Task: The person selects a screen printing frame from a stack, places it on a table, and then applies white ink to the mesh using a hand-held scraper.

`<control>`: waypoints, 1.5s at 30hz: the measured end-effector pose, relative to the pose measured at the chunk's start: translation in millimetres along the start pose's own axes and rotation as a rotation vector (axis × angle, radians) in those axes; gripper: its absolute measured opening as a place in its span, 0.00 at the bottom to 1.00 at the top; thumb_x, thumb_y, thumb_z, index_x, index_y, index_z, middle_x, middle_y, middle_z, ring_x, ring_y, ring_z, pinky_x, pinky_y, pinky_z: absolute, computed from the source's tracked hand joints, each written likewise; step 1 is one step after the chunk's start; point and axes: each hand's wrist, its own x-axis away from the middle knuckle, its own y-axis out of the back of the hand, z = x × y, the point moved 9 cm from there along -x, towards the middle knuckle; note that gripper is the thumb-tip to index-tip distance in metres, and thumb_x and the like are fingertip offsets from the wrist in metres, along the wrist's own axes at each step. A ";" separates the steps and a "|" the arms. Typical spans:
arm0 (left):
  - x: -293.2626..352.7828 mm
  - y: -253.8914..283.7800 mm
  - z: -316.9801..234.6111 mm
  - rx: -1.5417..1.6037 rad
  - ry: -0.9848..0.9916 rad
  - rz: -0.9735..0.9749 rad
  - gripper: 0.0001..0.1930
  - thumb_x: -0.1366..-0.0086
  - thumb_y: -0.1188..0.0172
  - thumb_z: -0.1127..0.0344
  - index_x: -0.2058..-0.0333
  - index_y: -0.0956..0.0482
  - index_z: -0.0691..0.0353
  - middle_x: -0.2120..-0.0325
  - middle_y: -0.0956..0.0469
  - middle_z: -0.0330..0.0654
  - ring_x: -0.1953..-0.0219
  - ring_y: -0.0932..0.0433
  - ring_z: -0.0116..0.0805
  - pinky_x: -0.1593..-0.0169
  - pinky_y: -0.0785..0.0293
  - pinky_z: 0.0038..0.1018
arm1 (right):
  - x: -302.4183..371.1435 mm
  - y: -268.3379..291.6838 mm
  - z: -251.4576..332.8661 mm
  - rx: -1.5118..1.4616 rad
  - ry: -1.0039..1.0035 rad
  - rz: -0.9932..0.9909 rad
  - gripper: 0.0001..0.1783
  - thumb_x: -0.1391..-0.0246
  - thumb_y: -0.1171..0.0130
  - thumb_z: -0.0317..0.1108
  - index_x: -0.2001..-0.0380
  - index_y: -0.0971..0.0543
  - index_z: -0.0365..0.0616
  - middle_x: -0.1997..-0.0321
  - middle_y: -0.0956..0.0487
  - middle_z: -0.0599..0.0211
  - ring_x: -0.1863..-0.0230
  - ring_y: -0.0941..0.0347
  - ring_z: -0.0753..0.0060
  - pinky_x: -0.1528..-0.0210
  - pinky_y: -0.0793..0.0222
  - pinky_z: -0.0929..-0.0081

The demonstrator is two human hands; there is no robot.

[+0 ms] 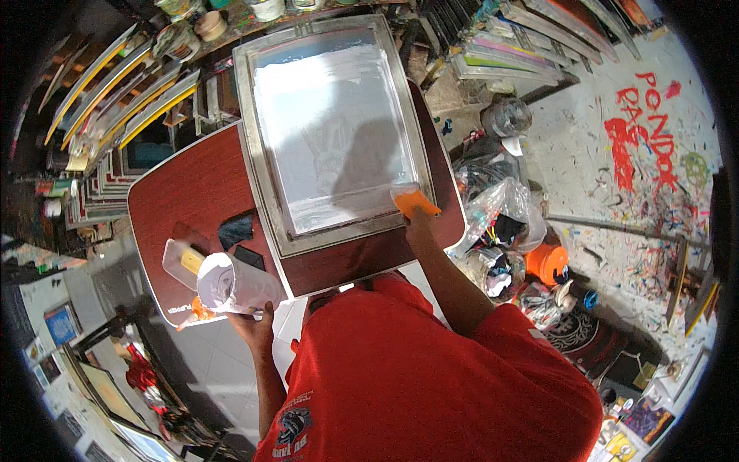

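Note:
A screen-printing frame point(258, 173) rests on a dark red tabletop, its mesh coated with white ink point(312, 81) that thins toward the lower middle. My right hand point(417, 220) grips a spatula point(416, 202) with an orange handle and a pale blade, at the frame's lower right corner. Low on the left, my left hand point(254, 325) is wrapped round the underside of a whitish plastic tub point(254, 286). That tub is tilted, its mouth facing left, with white ink on its inside. My left fingers are partly hidden by it.
The tabletop point(200, 177) also carries a clear box point(182, 263) with something yellow in it, a dark cloth point(236, 230) and a flat black object point(249, 257). Plastic bags point(504, 212) and an orange container point(545, 263) crowd the right side. Stacked frames point(127, 92) stand left.

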 end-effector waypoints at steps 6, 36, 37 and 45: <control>-44.4 -11.0 -12.8 0.137 0.017 0.079 0.45 0.59 0.36 0.79 0.43 0.53 0.65 0.46 0.43 0.54 0.46 0.38 0.45 0.43 0.40 0.38 | -38.7 -46.9 4.6 -0.128 0.317 -0.174 0.21 0.50 0.40 0.40 0.58 0.33 0.43 0.64 0.29 0.66 0.67 0.30 0.71 0.69 0.29 0.71; -67.1 1.2 24.3 0.139 0.122 0.089 0.48 0.56 0.33 0.74 0.40 0.56 0.63 0.45 0.45 0.51 0.45 0.41 0.44 0.42 0.43 0.38 | -106.4 -120.9 54.3 0.129 0.052 -0.132 0.15 0.51 0.42 0.39 0.60 0.29 0.50 0.64 0.25 0.67 0.68 0.26 0.67 0.76 0.31 0.70; -66.5 2.3 25.3 0.164 0.129 0.079 0.48 0.56 0.34 0.74 0.40 0.56 0.63 0.45 0.45 0.51 0.44 0.41 0.45 0.42 0.44 0.38 | -108.8 -131.9 58.8 0.085 0.102 -0.128 0.12 0.51 0.42 0.38 0.63 0.28 0.48 0.67 0.25 0.69 0.72 0.26 0.71 0.81 0.33 0.74; -64.0 9.7 26.1 0.131 0.142 0.014 0.49 0.60 0.32 0.77 0.41 0.54 0.62 0.45 0.44 0.51 0.44 0.41 0.45 0.41 0.44 0.38 | -147.3 -192.3 84.4 0.066 0.137 -0.181 0.08 0.51 0.44 0.33 0.66 0.26 0.45 0.72 0.24 0.68 0.79 0.27 0.71 0.89 0.36 0.79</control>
